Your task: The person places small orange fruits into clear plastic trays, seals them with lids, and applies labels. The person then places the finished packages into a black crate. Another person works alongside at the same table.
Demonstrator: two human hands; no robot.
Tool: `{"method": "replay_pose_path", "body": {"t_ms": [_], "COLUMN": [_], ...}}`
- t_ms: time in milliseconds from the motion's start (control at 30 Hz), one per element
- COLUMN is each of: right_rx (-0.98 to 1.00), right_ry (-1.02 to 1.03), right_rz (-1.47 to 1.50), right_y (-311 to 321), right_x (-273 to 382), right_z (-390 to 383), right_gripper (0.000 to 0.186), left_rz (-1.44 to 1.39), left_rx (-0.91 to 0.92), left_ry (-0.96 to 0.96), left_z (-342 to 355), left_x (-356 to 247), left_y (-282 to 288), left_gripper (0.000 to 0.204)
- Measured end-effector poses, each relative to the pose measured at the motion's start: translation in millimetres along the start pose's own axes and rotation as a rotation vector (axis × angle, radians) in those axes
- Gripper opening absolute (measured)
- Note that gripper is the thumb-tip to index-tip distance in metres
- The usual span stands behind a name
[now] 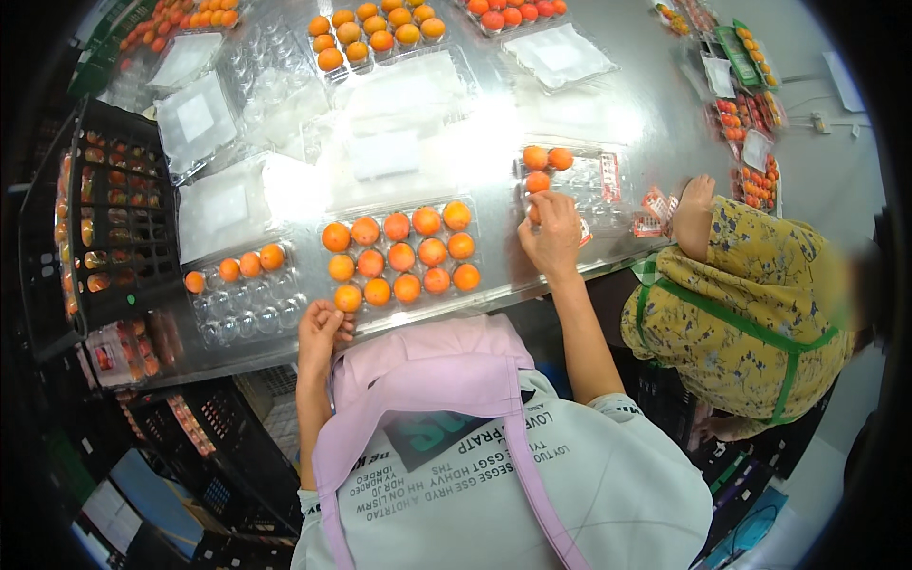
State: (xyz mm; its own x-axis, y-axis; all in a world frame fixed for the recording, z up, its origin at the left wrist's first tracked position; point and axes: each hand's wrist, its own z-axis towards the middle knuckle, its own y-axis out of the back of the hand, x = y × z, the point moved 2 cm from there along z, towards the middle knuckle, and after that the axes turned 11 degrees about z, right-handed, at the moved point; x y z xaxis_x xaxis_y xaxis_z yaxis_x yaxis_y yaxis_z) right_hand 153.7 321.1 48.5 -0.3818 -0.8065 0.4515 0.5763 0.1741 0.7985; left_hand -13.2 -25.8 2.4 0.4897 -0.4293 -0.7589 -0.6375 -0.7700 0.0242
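My right hand [553,232] is closed on a round orange fruit [534,215], partly hidden by the fingers, at the near left corner of a clear tray [591,195]. Above it, several like fruits [538,180] sit in that tray's hollows. My left hand [325,325] hovers by the near left corner of a filled clear tray [477,249], fingers loosely bent and apart, with nothing visible in them. Rows of orange fruit [401,256] fill this tray. Left of it, another clear tray [249,309] carries a row of fruit along its far edge.
A black crate [119,204] of packed fruit stands at the left. Clear lids with white pads [385,157] lie across the metal table [655,104]. Another filled tray [380,38] is at the back. On the right, a person in a yellow patterned garment [750,304] reaches over the table edge.
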Motion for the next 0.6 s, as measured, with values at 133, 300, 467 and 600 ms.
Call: {"method": "replay_pose_path", "body": {"t_ms": [133, 300, 467, 600], "right_rx": [0.057, 0.144, 0.156, 0.024], "right_ry": [0.055, 0.040, 0.020, -0.091], "right_rz": [0.123, 0.138, 0.235, 0.218], "right_y": [-11.5, -17.4, -8.7, 0.4], "right_x": [28.1, 41.0, 37.5, -9.3], "right_z": [-18.9, -33.0, -27.1, -13.3], "right_gripper": [0.033, 0.036, 0.034, 0.034], "left_rz": [-0.012, 0.006, -0.008, 0.004], "left_rx": [-0.002, -0.010, 0.001, 0.004], "left_ry": [0.007, 0.018, 0.007, -0.003], "left_z": [2.6, 4.6, 8.8, 9.3], "left_x": [0.8, -0.8, 1.7, 4.4], "left_y": [-0.5, -0.7, 0.8, 2.2], "left_gripper": [0.009, 0.008, 0.008, 0.008]}}
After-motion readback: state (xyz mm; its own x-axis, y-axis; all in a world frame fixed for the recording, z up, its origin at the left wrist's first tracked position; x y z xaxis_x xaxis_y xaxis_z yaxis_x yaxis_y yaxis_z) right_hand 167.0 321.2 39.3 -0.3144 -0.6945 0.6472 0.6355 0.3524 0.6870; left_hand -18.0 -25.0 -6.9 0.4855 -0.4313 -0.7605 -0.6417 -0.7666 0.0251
